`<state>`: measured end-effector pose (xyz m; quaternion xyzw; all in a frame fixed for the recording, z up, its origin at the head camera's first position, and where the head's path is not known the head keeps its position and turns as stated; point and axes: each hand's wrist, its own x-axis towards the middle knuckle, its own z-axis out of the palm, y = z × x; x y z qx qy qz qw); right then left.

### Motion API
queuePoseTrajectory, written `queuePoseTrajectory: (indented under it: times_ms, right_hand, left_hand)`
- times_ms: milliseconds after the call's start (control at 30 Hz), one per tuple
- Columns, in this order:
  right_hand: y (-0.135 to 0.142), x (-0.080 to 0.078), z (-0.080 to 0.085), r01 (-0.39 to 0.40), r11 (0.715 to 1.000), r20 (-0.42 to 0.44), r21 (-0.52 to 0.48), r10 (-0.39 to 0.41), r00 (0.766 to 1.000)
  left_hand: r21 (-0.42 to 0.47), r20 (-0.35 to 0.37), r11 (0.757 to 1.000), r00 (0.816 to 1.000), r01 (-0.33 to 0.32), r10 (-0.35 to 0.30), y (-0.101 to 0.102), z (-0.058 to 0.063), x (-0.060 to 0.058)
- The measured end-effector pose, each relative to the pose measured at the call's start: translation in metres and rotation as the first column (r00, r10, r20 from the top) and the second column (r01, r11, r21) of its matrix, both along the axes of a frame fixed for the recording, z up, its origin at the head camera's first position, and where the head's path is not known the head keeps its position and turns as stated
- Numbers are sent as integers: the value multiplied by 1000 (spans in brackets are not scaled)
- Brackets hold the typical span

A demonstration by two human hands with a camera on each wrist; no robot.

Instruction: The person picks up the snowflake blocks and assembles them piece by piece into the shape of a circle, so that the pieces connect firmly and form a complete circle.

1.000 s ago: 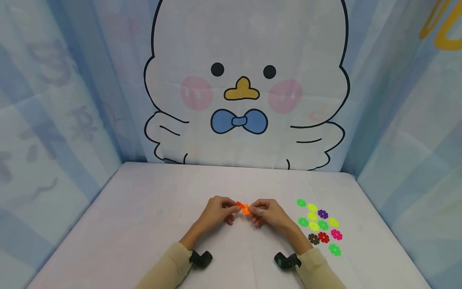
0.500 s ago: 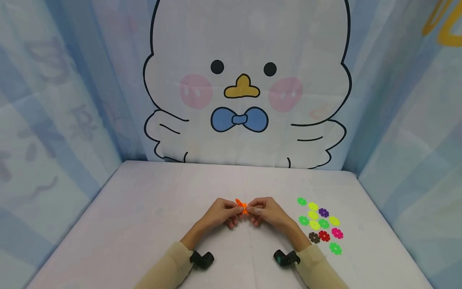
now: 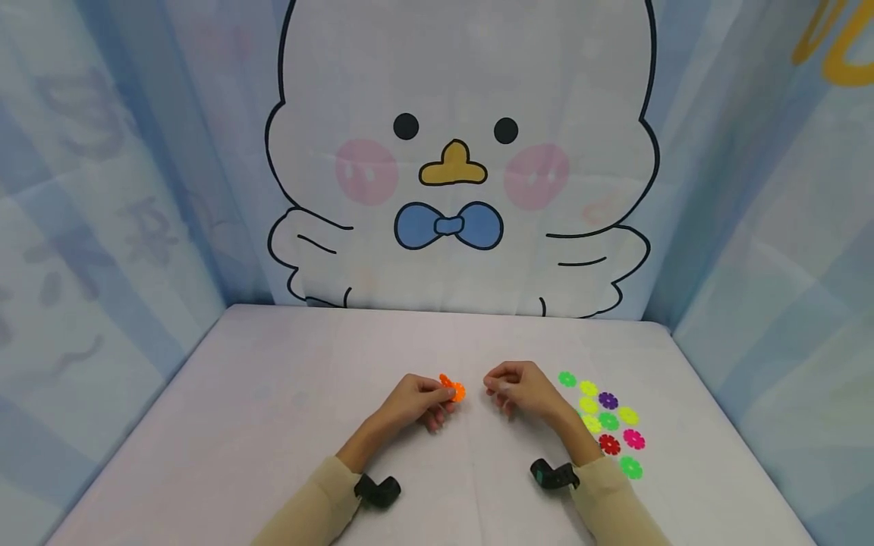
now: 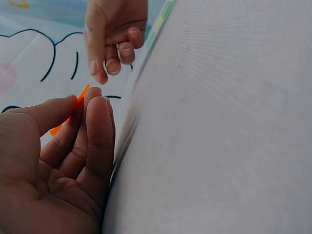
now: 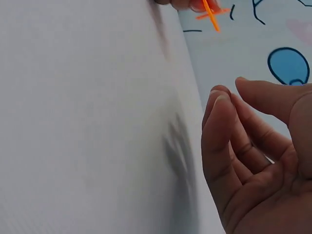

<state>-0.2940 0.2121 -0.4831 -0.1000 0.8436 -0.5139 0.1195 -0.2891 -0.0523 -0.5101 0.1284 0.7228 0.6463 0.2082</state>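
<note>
Two orange snowflake discs [image 3: 460, 391], joined crosswise, are pinched between the thumb and fingers of my left hand [image 3: 413, 402] above the table's middle. The right wrist view shows the joined snowflake discs [image 5: 212, 15] edge-on as a cross; in the left wrist view the fingers hide most of them. My right hand [image 3: 527, 388] is a short way to the right, apart from the discs. Its thumb and bent fingers [image 5: 219, 126] have a gap between them and hold nothing.
Loose snowflake discs lie flat on the right of the white table [image 3: 273, 425], among them a purple disc [image 3: 608, 400], a red disc [image 3: 610, 444] and a pink disc [image 3: 634, 439]. My right forearm covers part of this group. A cartoon-printed curtain [image 3: 451, 273] stands behind the table.
My right hand has let go of the orange discs and moved right, away from my left hand. My left hand keeps its pinch on them. The right forearm now hides the brown disc.
</note>
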Motion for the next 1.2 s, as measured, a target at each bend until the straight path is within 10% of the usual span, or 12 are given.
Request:
queuePoseTrajectory:
  times_ms: [233,600,1200]
  right_hand:
    - [43,-5,8,238,964,-68,117,-231,971]
    - [90,2,8,471,804,-85,363,-475,876]
    - [100,2,10,411,784,-131,464,-398,908]
  left_hand:
    - [20,9,1000,1000,8,-8,-1,-1,0]
    - [23,14,1000,1000,3,-3,-1,-1,1]
    - [13,13,1000,1000,10,-10,-4,0,1]
